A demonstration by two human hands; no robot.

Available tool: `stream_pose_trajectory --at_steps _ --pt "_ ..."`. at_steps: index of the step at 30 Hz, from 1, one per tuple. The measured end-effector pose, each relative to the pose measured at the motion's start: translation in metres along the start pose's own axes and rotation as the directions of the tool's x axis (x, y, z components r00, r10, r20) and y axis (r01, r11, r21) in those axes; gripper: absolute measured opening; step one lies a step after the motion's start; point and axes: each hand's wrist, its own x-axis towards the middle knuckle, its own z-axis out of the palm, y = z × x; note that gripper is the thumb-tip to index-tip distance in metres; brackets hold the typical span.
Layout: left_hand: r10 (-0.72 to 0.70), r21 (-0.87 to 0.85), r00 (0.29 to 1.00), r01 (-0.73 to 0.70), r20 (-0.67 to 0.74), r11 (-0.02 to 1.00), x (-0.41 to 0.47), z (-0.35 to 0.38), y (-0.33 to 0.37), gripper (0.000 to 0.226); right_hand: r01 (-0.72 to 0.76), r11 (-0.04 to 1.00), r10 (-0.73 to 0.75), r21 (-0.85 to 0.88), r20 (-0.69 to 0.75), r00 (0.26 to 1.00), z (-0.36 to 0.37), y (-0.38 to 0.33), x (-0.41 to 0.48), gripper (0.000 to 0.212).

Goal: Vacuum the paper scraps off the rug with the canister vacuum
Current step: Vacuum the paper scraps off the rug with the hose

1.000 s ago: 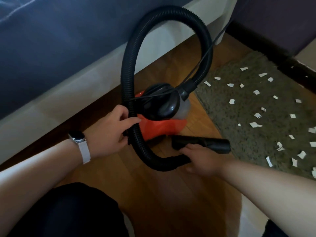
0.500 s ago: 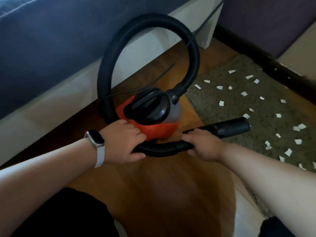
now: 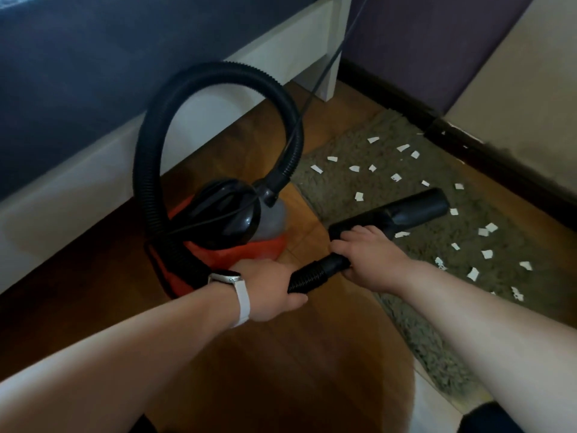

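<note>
A small orange canister vacuum (image 3: pixel 265 250) with a black lid stands on the wood floor by the rug's near-left corner. Its ribbed black hose (image 3: pixel 218 76) loops up and back down to my hands. My left hand (image 3: pixel 271 290), with a white watch on the wrist, is closed around the hose low in front of the canister. My right hand (image 3: pixel 370 260) grips the black nozzle tube (image 3: pixel 418 210), whose open end lies over the olive shaggy rug (image 3: pixel 512 232). Several white paper scraps (image 3: pixel 359 196) are scattered across the rug.
A white bed frame (image 3: pixel 281 54) with a dark blue cover runs along the left. The thin black power cord (image 3: pixel 324 73) rises past the bed leg. A dark baseboard (image 3: pixel 487 151) and wall border the rug's far side. Wood floor (image 3: pixel 296 364) lies below my arms.
My right hand has swung the nozzle up and to the right, from the floor out over the rug. My left hand slid down the hose to just in front of the canister.
</note>
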Motion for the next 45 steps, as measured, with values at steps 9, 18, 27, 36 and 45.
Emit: stream_pose_trajectory --at_steps 9,18,27,36,45 --pt "-0.05 -0.013 0.973 0.048 -0.224 0.999 0.015 0.011 0.047 0.037 -0.316 0.82 0.42 0.476 -0.126 0.899 0.011 0.01 -0.009 0.035" --pt "0.006 -0.009 0.942 -0.01 -0.337 1.0 0.011 0.002 0.08 0.033 -0.459 -0.005 0.719 0.888 0.322 0.616 -0.004 -0.014 -0.001 0.047" --pt "0.051 -0.059 0.918 -0.08 -0.392 0.995 0.015 0.001 0.116 0.029 -0.55 0.079 0.749 0.831 0.315 0.583 -0.011 0.0 -0.007 0.044" --pt "0.268 0.284 0.951 -0.218 -0.151 0.934 -0.004 -0.03 0.057 0.054 -0.557 0.43 0.651 0.71 0.183 0.737 -0.031 0.066 -0.048 0.063" --pt "0.38 0.295 0.874 -0.293 -0.302 0.909 -0.004 -0.007 0.105 0.054 -0.693 0.61 0.706 0.384 0.134 0.696 -0.037 0.063 -0.054 0.036"
